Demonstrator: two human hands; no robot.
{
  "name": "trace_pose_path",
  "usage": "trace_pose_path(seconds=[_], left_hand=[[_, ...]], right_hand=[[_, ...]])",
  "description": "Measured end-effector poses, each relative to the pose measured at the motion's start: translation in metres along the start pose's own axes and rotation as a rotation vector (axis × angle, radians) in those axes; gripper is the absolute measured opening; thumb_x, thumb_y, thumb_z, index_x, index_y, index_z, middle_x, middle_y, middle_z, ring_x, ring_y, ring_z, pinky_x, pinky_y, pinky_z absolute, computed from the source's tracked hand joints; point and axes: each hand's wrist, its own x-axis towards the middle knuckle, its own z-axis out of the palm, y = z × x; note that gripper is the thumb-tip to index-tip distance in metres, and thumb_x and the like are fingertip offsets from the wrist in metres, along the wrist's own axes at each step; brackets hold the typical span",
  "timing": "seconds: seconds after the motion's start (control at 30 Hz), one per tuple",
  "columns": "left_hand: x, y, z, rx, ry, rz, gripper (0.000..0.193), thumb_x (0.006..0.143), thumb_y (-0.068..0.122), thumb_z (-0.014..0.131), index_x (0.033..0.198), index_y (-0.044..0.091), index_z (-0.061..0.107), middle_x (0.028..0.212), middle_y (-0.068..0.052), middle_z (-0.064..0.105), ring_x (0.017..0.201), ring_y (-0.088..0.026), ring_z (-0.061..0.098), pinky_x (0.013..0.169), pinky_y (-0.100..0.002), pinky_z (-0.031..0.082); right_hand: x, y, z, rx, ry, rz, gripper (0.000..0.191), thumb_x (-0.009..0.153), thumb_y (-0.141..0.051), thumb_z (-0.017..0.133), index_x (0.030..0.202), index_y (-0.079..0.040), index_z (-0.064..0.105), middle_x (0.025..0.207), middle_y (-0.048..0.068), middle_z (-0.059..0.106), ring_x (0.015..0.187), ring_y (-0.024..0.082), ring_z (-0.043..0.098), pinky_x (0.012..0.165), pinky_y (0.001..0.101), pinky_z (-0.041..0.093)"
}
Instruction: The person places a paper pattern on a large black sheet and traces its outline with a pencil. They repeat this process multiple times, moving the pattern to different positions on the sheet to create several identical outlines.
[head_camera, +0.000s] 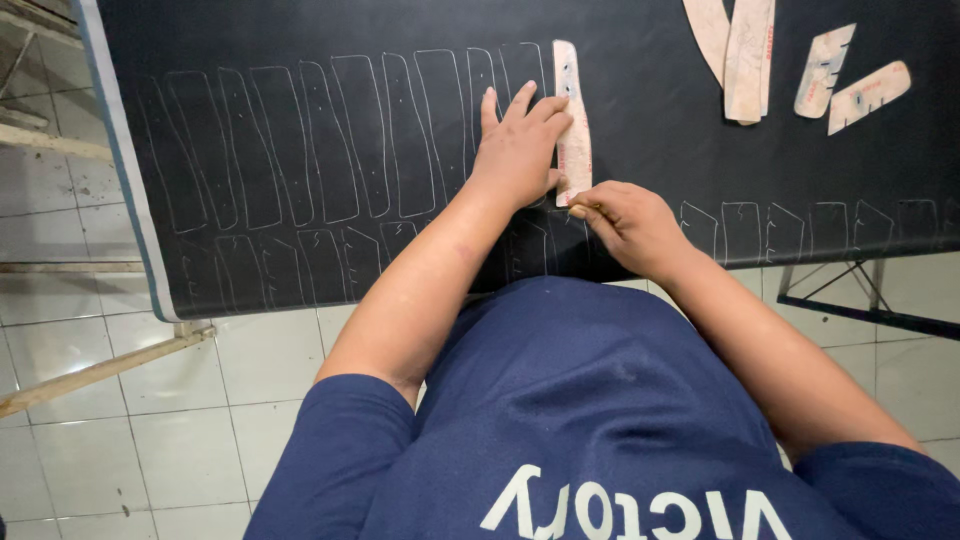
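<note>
A black sheet of material (300, 120) covers the table, marked with rows of white traced outlines. My left hand (518, 150) lies flat, fingers spread, pressing a long pale cardboard template (573, 140) onto the sheet. My right hand (632, 222) is closed around a small marking tool whose tip touches the template's near end; the tool itself is mostly hidden by my fingers.
Several more pale templates (745, 50) lie at the far right of the sheet, among them two shorter ones (865, 95). The table's left edge (120, 150) has a light border. White floor tiles and wooden slats (90, 375) lie below left.
</note>
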Motion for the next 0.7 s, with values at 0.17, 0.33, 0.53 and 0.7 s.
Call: trace_pose_path(seconds=[0.17,0.33,0.53,0.7], left_hand=[[0.0,-0.007,0.011,-0.001,0.069,0.01,0.045,0.086,0.025,0.075,0.13,0.019,0.066,0.147,0.006,0.051,0.147,-0.03,0.036,0.118,-0.072,0.012],[0.0,-0.016,0.021,0.013,0.12,0.023,0.035,0.096,0.015,0.058,0.128,0.021,0.069,0.149,0.008,0.053,0.148,-0.027,0.038,0.118,-0.073,0.011],[-0.004,-0.015,0.017,-0.037,0.038,-0.022,0.039,0.096,0.028,0.061,0.134,0.023,0.064,0.155,0.008,0.046,0.152,-0.024,0.03,0.118,-0.073,0.009],[-0.013,-0.016,0.009,-0.083,-0.003,-0.002,0.067,0.089,0.047,0.067,0.149,0.026,0.049,0.163,0.008,0.033,0.155,-0.023,0.017,0.12,-0.07,0.001]], right_hand=[[0.006,-0.003,0.0,-0.037,-0.004,-0.039,0.011,0.1,-0.017,0.069,0.103,-0.007,0.071,0.092,0.01,0.07,0.085,0.029,0.068,0.074,0.039,0.053],[0.029,0.002,0.002,-0.159,0.109,-0.087,0.008,0.101,-0.013,0.069,0.103,-0.005,0.07,0.092,0.011,0.068,0.087,0.032,0.067,0.077,0.0417,0.053],[0.06,0.019,-0.004,-0.12,0.257,-0.008,0.011,0.104,-0.014,0.071,0.103,-0.003,0.071,0.092,0.013,0.068,0.084,0.031,0.068,0.073,0.0404,0.053],[0.083,0.037,-0.014,-0.006,0.353,0.096,0.015,0.106,-0.016,0.069,0.108,-0.002,0.073,0.093,0.013,0.072,0.08,0.026,0.071,0.072,0.036,0.054]])
